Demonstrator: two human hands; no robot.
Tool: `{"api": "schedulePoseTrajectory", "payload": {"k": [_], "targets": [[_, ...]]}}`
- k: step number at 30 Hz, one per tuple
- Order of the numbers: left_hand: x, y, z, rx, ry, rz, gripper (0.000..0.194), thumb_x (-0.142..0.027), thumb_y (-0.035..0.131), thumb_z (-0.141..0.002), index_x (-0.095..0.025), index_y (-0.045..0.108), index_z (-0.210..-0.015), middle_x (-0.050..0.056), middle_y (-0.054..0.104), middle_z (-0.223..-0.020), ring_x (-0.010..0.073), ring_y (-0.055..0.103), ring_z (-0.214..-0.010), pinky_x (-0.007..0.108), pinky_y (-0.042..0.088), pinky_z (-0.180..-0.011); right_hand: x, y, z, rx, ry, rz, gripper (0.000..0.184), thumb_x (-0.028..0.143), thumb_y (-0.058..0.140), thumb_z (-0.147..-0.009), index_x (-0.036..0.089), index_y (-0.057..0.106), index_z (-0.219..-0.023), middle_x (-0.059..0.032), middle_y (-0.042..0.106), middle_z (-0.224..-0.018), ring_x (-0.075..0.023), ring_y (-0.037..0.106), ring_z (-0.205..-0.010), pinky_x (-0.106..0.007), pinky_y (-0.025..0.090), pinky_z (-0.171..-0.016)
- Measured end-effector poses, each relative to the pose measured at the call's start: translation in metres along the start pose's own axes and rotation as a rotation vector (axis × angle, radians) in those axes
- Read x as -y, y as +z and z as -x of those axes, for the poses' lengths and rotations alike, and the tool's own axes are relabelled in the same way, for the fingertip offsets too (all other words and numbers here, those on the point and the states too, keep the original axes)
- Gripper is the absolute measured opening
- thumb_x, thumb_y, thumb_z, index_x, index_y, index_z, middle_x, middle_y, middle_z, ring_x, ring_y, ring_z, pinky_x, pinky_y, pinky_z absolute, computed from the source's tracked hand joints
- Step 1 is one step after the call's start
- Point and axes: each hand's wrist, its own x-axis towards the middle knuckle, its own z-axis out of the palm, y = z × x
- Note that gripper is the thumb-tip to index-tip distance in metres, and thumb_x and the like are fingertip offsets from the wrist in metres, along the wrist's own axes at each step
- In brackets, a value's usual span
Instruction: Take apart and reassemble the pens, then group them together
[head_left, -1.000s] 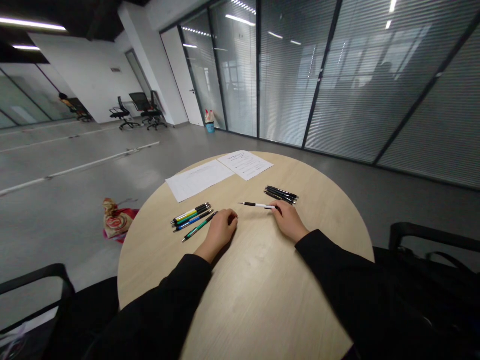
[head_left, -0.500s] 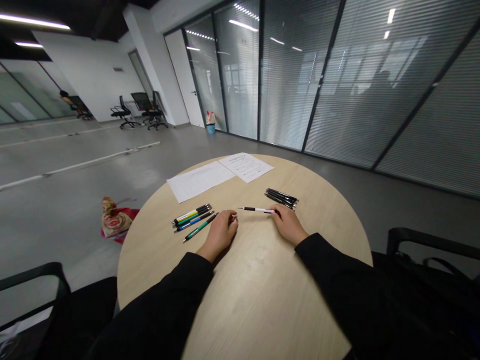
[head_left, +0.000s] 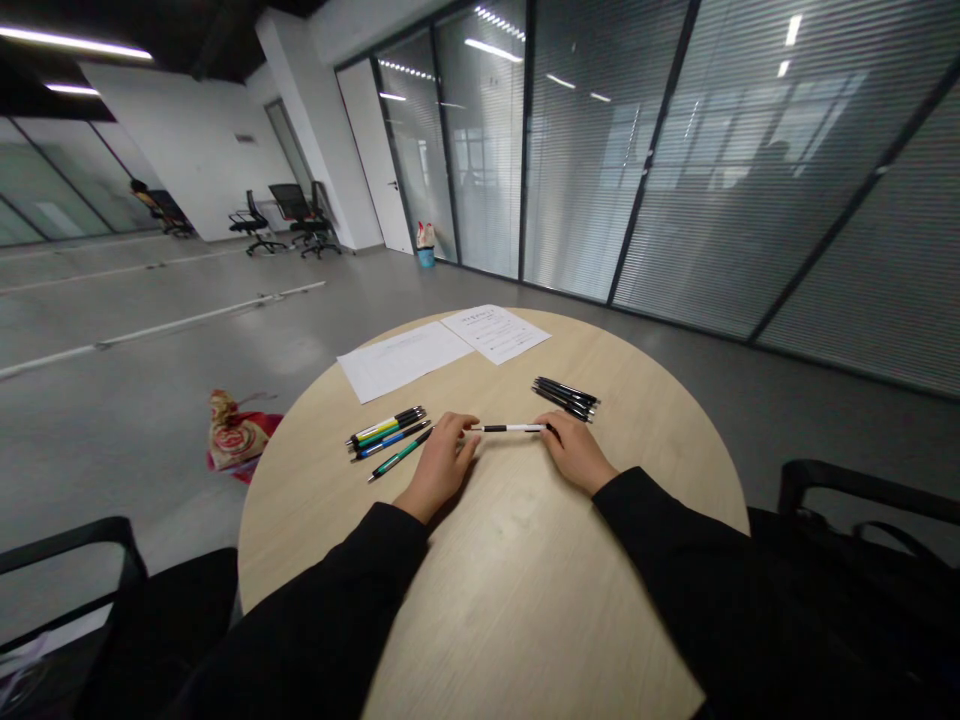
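A pen (head_left: 517,428) with a white barrel and a black section lies level between my hands, just above the round table (head_left: 525,560). My right hand (head_left: 577,450) is closed on its right end. At the pen's thin left tip, the thumb and forefinger of my left hand (head_left: 444,460) come together around it; whether a small part is between them I cannot make out. Left of that hand lie several colored pens (head_left: 386,432), among them a green pen (head_left: 400,456). Beyond my right hand rests a bunch of black pens (head_left: 566,397).
Two printed sheets, a left one (head_left: 405,358) and a right one (head_left: 501,333), lie at the table's far side. Black armchairs stand at the left (head_left: 71,540) and right (head_left: 870,490). A red and tan bag (head_left: 238,435) sits on the floor.
My left thumb and forefinger have spread and reached to the pen's tip, which was apart from that hand before. The right hand keeps its hold; the pen has tilted a little toward level.
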Motion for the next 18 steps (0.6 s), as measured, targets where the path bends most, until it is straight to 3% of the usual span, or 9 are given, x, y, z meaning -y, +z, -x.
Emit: {"api": "schedulePoseTrajectory", "payload": {"k": [9,18], "targets": [[-0.0043,-0.0033,-0.0021,0.010,-0.008,0.005,0.015,-0.024,0.052,-0.094,-0.019,0.066,-0.091,0.007,0.066,-0.092,0.0216,0.061,-0.086,0.034,0.048,-0.082,0.0024,-0.0011,-0.0002,-0.004,-0.035,-0.038,0.017,0.014,0.051,-0.094,0.019,0.066,-0.099,-0.0076,0.068,-0.098,-0.0219,0.061,-0.094,-0.035,0.047,-0.087],[-0.0042,-0.0047,-0.0012,0.043,-0.001,0.001,0.023,-0.020,0.050,-0.093,-0.020,0.071,-0.104,0.009,0.065,-0.095,0.0236,0.062,-0.092,0.036,0.048,-0.085,0.0015,-0.0079,-0.0012,-0.049,0.013,-0.040,0.018,0.014,0.050,-0.093,0.020,0.067,-0.099,-0.0081,0.069,-0.099,-0.0229,0.062,-0.094,-0.036,0.047,-0.086]]}}
